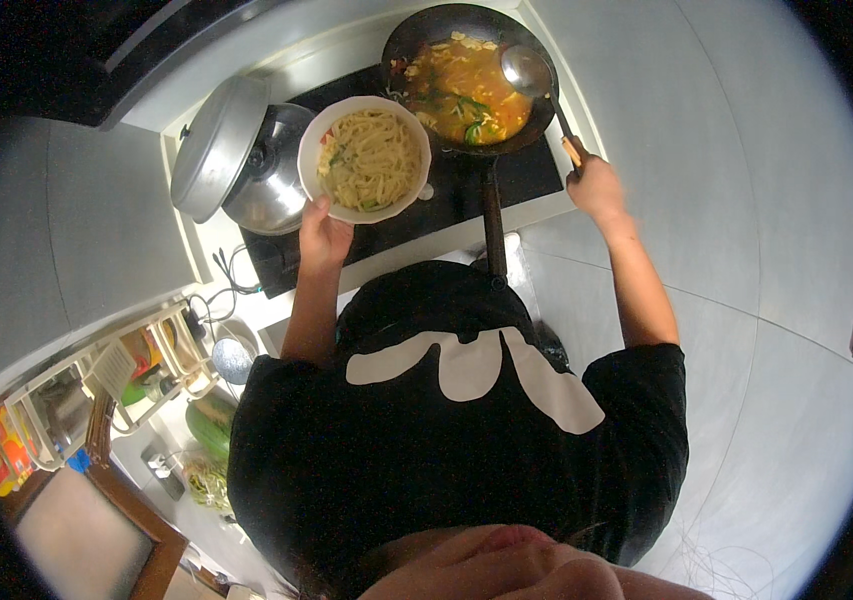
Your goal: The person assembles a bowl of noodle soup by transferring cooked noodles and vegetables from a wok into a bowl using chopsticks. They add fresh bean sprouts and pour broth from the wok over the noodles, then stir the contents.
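My left hand [326, 235] grips the near rim of a white bowl [309, 161], its thumb over the edge. Pale noodles [377, 157] fill the bowl, with bits of green and red among them. My right hand [596, 187] is closed around the handle of a metal ladle [527, 71]. The ladle's head rests at the right side of a dark wok [415, 31], over or in the soup. That orange-red soup [464, 82] holds egg pieces and green leaves. The wok's long handle [494, 225] points towards me.
Under the wok is a black cooktop [389, 244]. A deep aluminium lid [212, 150] leans at the left against a glass lid [269, 187]. Cables [227, 274] lie by the cooktop's left corner. Further left stand a cream storage rack [58, 390] and a green melon [208, 425].
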`<state>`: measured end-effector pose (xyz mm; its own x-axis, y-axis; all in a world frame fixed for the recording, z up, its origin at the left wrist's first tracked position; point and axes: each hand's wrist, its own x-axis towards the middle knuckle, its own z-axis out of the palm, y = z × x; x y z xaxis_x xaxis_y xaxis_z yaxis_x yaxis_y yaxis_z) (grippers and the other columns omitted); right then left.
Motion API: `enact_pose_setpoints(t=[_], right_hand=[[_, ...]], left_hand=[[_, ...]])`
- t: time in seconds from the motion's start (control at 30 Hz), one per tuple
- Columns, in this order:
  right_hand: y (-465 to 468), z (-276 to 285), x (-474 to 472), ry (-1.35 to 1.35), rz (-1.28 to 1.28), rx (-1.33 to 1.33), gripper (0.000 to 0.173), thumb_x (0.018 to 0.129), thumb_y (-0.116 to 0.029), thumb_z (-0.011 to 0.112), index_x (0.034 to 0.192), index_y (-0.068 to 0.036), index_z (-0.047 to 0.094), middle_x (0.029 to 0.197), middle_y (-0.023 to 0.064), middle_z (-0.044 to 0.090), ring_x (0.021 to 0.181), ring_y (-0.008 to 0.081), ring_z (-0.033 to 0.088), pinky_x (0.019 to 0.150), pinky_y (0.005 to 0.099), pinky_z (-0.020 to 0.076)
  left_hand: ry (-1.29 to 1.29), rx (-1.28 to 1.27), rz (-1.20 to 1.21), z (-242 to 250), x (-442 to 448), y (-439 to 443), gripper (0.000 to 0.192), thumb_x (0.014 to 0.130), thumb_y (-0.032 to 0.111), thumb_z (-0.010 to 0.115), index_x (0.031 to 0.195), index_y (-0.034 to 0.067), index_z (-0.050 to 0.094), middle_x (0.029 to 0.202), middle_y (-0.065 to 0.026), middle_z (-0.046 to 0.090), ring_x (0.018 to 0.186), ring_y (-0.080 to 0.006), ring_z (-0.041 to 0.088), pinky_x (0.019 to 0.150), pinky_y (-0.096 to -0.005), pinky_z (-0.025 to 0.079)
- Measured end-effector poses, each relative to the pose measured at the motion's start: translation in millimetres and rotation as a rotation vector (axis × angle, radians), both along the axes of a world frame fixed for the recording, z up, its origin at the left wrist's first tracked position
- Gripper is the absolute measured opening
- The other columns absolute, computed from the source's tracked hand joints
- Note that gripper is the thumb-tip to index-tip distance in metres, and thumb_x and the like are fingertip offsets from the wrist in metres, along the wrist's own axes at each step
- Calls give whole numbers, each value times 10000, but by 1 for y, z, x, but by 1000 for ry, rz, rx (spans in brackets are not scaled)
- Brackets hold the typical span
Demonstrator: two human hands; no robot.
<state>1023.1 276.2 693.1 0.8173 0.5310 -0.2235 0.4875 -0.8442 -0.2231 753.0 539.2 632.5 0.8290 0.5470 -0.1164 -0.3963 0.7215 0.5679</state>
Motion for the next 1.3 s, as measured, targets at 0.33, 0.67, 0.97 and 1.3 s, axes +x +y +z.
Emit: enact_pose_setpoints(t=[0.33, 0.67, 0.97, 1.3], right_hand=[[16, -35, 3, 871, -452, 647, 511, 717, 19, 556, 1210, 64, 430, 681, 102, 560, 394, 130, 458, 338, 255, 318], [14, -11, 1, 1176, -562, 890, 571, 746, 35, 537, 1283, 62, 344, 728, 99, 536, 389, 62, 388, 295, 174, 212], [-8, 59, 10, 1138, -513, 814, 511, 754, 35, 520, 1243, 100, 387, 719, 89, 523, 363, 44, 373, 291, 169, 233], [-18, 117, 5, 1049, -484, 759, 538, 719, -4, 583, 1218, 99, 412, 683, 76, 518, 364, 54, 394, 275, 172, 234]], left_hand=[[3, -23, 30, -2, -3, 5, 604, 810, 234, 547, 1291, -32, 297, 1269, -163, 435, 1170, -267, 439, 969, -392, 366], [51, -31, -2, -15, 22, 20, 552, 802, 216, 544, 1264, -13, 346, 1246, -143, 459, 1151, -264, 458, 949, -406, 388], [133, -101, -56, -42, 64, 24, 536, 787, 212, 607, 1217, -21, 387, 1162, -138, 509, 1058, -228, 522, 847, -360, 472], [128, -124, -55, -46, 91, 22, 560, 788, 207, 626, 1231, -11, 362, 1138, -117, 516, 1046, -218, 528, 846, -356, 478]])
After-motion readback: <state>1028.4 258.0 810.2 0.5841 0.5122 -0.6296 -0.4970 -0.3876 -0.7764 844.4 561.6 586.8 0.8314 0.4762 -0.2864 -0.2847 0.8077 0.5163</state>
